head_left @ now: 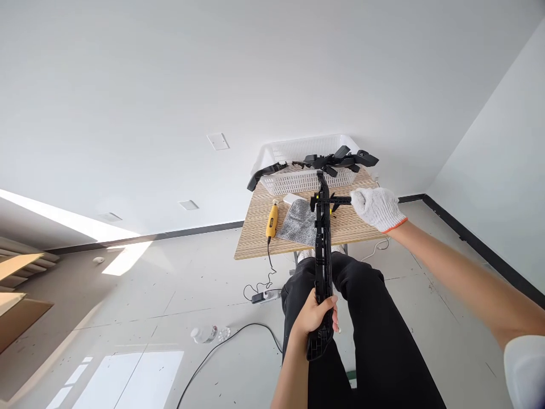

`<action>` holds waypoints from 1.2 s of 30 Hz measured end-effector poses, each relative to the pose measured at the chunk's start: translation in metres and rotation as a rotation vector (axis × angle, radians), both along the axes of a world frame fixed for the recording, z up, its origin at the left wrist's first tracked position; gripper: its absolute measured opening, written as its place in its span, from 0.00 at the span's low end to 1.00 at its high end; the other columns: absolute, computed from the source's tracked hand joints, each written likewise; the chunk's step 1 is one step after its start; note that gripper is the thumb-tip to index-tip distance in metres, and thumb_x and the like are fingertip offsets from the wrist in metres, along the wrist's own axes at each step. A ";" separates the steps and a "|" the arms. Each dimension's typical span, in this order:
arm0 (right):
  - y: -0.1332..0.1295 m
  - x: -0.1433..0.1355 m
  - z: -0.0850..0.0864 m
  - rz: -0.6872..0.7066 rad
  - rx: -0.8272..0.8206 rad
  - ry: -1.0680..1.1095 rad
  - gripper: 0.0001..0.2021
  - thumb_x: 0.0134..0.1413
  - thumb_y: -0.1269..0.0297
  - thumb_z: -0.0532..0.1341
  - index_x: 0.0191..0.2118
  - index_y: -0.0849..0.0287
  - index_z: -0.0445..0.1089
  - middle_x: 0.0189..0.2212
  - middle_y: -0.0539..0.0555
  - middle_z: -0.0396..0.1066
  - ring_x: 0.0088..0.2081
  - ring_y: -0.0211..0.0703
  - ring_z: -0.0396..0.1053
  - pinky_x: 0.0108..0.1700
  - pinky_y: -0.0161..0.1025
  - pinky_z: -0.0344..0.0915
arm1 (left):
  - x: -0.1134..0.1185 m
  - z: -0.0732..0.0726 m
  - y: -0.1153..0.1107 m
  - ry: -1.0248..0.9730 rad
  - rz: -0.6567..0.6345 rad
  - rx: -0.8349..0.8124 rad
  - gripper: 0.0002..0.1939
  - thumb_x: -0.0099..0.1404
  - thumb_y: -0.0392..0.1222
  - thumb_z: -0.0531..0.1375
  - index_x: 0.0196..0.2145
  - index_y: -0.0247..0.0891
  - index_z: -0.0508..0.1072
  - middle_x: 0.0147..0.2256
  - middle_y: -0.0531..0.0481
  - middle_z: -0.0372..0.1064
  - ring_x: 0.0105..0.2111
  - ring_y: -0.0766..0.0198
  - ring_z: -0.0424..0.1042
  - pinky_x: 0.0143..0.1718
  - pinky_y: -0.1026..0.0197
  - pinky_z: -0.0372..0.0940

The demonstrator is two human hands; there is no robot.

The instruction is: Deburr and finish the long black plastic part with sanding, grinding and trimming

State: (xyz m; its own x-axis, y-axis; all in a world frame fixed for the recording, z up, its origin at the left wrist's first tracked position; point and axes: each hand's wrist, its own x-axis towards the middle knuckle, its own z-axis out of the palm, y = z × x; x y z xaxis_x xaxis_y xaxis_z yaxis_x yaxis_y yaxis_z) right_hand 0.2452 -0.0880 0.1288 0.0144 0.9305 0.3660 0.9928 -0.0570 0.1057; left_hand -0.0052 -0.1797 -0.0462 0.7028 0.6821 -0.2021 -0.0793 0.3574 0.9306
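My bare left hand [315, 313] is wrapped round the lower end of a long black plastic part [322, 244], which points away from me over the table edge. My right hand [377, 208], in a white knitted glove with an orange cuff, is closed on the end of a black caliper [338, 200]. The caliper lies across the upper section of the long part, its jaws at the left side; whether they touch it is too small to tell. Beneath the part, a grey speckled cloth [298, 221] lies on the wooden table [251, 241]. A yellow rotary tool [271, 221] rests left of the cloth.
A white plastic basket [289, 184] at the table's back holds several black parts [327, 162]. The tool's cord hangs to a power strip [266, 296] on the floor. Plastic bottles [204, 334] lie at lower left, cardboard [25, 321] at far left. A wall stands behind the table.
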 end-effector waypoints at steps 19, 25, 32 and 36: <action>-0.002 0.011 -0.025 0.091 0.004 -0.122 0.29 0.72 0.66 0.33 0.53 0.63 0.72 0.49 0.64 0.74 0.24 0.38 0.61 0.28 0.41 0.38 | 0.000 0.000 0.002 -0.048 0.000 -0.023 0.22 0.64 0.55 0.64 0.24 0.34 0.69 0.17 0.49 0.69 0.15 0.63 0.71 0.19 0.63 0.64; -0.005 0.007 -0.021 0.059 0.010 -0.052 0.29 0.74 0.60 0.34 0.49 0.56 0.73 0.46 0.57 0.75 0.24 0.36 0.59 0.28 0.40 0.37 | 0.000 -0.003 0.002 -0.047 0.001 -0.020 0.22 0.65 0.55 0.63 0.22 0.34 0.69 0.17 0.49 0.68 0.15 0.63 0.71 0.19 0.63 0.65; -0.010 -0.001 -0.012 0.016 -0.044 -0.069 0.31 0.72 0.64 0.33 0.46 0.60 0.74 0.41 0.60 0.74 0.22 0.35 0.53 0.29 0.40 0.38 | 0.001 -0.001 0.003 -0.061 -0.015 -0.011 0.25 0.65 0.56 0.63 0.20 0.33 0.70 0.17 0.47 0.68 0.15 0.63 0.71 0.19 0.63 0.64; -0.009 -0.002 -0.010 0.000 -0.038 -0.111 0.31 0.72 0.65 0.32 0.48 0.60 0.74 0.41 0.61 0.73 0.22 0.36 0.55 0.29 0.41 0.38 | 0.005 -0.001 0.005 -0.064 0.009 -0.041 0.23 0.64 0.54 0.63 0.21 0.34 0.69 0.16 0.48 0.67 0.14 0.64 0.70 0.17 0.64 0.63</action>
